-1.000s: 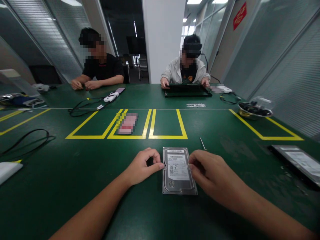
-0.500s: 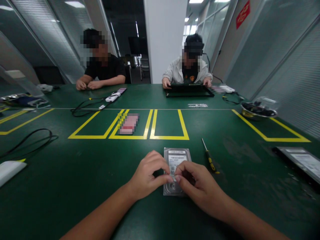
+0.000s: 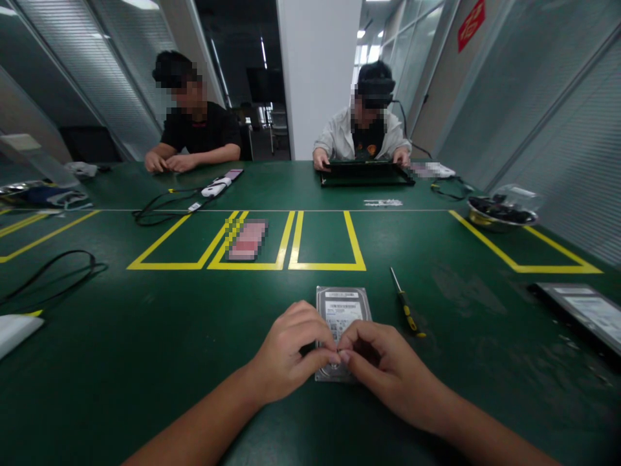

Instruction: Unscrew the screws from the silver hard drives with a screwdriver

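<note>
- On the near side of the green table [image 3: 242,304], a silver hard drive [image 3: 342,310] is lying flat, label up, and I am watching it from far away.
- Both hands are changing place: a second ago they were at the drive's two sides, and now they are meeting over its near end.
- My left hand [image 3: 294,353] is coming in from the left, with its thumb and finger making a narrow pinch.
- My right hand [image 3: 391,369] is coming in from the right and pinching narrow too, so the fingertips are almost meeting.
- I am not seeing what is between them; I cannot tell if they are holding something tiny, or touching the drive.
- To the right, a black and yellow screwdriver [image 3: 406,307] is now showing its handle, because the right hand is no longer hiding it.
- I am thinking this means the work is now happening at the fingertips, while the drive is just lying below and the screwdriver is resting.
</note>
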Demonstrator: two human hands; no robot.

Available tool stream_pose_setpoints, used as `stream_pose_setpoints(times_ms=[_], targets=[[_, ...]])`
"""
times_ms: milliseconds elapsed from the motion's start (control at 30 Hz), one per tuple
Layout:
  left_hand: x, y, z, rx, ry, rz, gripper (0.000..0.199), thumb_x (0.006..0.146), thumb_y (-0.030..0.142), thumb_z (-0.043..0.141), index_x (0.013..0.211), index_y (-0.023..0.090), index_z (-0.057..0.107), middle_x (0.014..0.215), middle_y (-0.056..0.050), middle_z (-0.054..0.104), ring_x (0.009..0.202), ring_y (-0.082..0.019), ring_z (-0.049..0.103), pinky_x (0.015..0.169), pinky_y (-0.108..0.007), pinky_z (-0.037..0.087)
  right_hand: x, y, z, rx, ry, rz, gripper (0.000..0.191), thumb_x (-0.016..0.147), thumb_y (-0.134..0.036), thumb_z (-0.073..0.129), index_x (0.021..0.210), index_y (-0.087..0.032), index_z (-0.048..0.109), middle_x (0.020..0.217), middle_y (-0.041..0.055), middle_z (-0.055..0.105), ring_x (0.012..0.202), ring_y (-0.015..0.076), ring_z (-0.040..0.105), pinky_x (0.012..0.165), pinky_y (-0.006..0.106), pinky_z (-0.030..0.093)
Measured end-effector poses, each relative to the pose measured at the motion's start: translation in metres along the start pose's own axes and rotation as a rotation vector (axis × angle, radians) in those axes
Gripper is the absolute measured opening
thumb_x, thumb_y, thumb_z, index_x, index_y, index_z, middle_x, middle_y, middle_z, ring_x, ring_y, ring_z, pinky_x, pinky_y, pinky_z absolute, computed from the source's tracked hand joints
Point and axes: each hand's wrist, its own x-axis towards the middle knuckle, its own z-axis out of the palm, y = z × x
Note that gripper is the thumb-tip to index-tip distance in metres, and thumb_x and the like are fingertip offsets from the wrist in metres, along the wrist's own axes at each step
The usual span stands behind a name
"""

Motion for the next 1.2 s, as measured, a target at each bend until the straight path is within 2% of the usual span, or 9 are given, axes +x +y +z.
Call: stream_pose_setpoints(times_ms=[267, 500, 633, 700, 833, 967, 1067, 1133, 1200], targets=[[0.001, 0.001, 0.001, -0.005, -0.007, 0.007, 0.009, 0.090, 0.024, 0.068, 0.082, 0.019, 0.068, 0.075, -0.001, 0.070, 0.074, -0.016, 0.061, 0.073, -0.032, 0.046, -0.003, 0.003, 0.000, 0.029, -0.015, 0.019, 0.017, 0.092, -0.030, 0.056, 0.083, -0.017, 0.062, 0.073, -0.0004, 0.058, 0.067, 0.0110, 0.050, 0.060, 0.024, 0.037], [-0.002, -0.001, 0.003, 0.026, 0.059, 0.055, 0.004, 0.090, 0.020, 0.067, 0.088, 0.019, 0.070, 0.079, -0.003, 0.072, 0.074, -0.017, 0.065, 0.071, -0.031, 0.049, -0.003, 0.005, 0.003, 0.099, 0.009, 0.052, 0.020, 0.093, -0.034, 0.053, 0.089, -0.017, 0.064, 0.078, 0.0015, 0.061, 0.071, 0.0134, 0.055, 0.063, 0.026, 0.042], [-0.006, -0.004, 0.002, 0.135, 0.122, 0.094, 0.010, 0.089, 0.012, 0.066, 0.096, 0.018, 0.069, 0.086, -0.004, 0.072, 0.078, -0.016, 0.066, 0.073, -0.030, 0.051, -0.006, 0.006, 0.002, 0.196, 0.008, 0.015, 0.018, 0.095, -0.032, 0.053, 0.100, -0.020, 0.064, 0.095, 0.0037, 0.066, 0.089, 0.0161, 0.061, 0.079, 0.031, 0.048], [-0.007, -0.005, 0.001, 0.202, 0.164, 0.113, 0.014, 0.088, 0.008, 0.064, 0.099, 0.017, 0.069, 0.089, -0.005, 0.072, 0.079, -0.016, 0.066, 0.074, -0.030, 0.051, -0.009, 0.007, 0.001, 0.197, -0.017, -0.038, 0.021, 0.095, -0.030, 0.053, 0.112, -0.023, 0.063, 0.109, 0.0045, 0.065, 0.103, 0.0171, 0.060, 0.092, 0.035, 0.048], [-0.008, -0.006, -0.001, 0.270, 0.233, 0.106, 0.018, 0.088, 0.006, 0.063, 0.101, 0.016, 0.068, 0.090, -0.005, 0.072, 0.080, -0.016, 0.066, 0.075, -0.028, 0.051, -0.017, 0.010, -0.001, 0.143, -0.093, -0.130, 0.048, 0.096, -0.028, 0.053, 0.143, -0.034, 0.043, 0.141, 0.0057, 0.049, 0.132, 0.0190, 0.045, 0.109, 0.041, 0.039], [-0.010, -0.006, 0.001, 0.299, 0.242, 0.112, 0.021, 0.087, 0.004, 0.063, 0.103, 0.016, 0.066, 0.091, -0.005, 0.072, 0.080, -0.015, 0.064, 0.074, -0.028, 0.050, -0.023, 0.010, 0.001, 0.046, -0.113, -0.153, 0.056, 0.096, -0.029, 0.052, 0.149, -0.037, 0.033, 0.153, 0.0057, 0.037, 0.140, 0.0201, 0.037, 0.111, 0.042, 0.040], [-0.010, -0.006, 0.002, 0.287, 0.248, 0.087, 0.018, 0.087, 0.005, 0.061, 0.101, 0.016, 0.065, 0.088, -0.005, 0.070, 0.080, -0.016, 0.063, 0.074, -0.029, 0.048, -0.023, 0.011, 0.004, -0.083, -0.021, -0.246, 0.058, 0.094, -0.027, 0.055, 0.147, -0.034, 0.034, 0.148, 0.0068, 0.044, 0.135, 0.0205, 0.043, 0.108, 0.040, 0.042], [-0.010, -0.006, 0.003, 0.271, 0.255, 0.037, 0.013, 0.087, 0.007, 0.060, 0.097, 0.016, 0.064, 0.085, -0.004, 0.067, 0.078, -0.016, 0.061, 0.071, -0.029, 0.047, -0.021, 0.014, 0.005, -0.168, 0.051, -0.300, 0.048, 0.092, -0.024, 0.057, 0.138, -0.029, 0.044, 0.128, 0.0074, 0.059, 0.114, 0.0186, 0.057, 0.095, 0.035, 0.050], [-0.009, -0.006, 0.002, 0.260, 0.263, -0.030, 0.008, 0.088, 0.010, 0.059, 0.092, 0.016, 0.062, 0.080, -0.003, 0.064, 0.073, -0.015, 0.058, 0.068, -0.028, 0.045, -0.017, 0.018, 0.006, -0.304, 0.101, -0.349, 0.033, 0.092, -0.022, 0.056, 0.125, -0.023, 0.053, 0.107, 0.0062, 0.064, 0.094, 0.0173, 0.060, 0.081, 0.033, 0.051]])
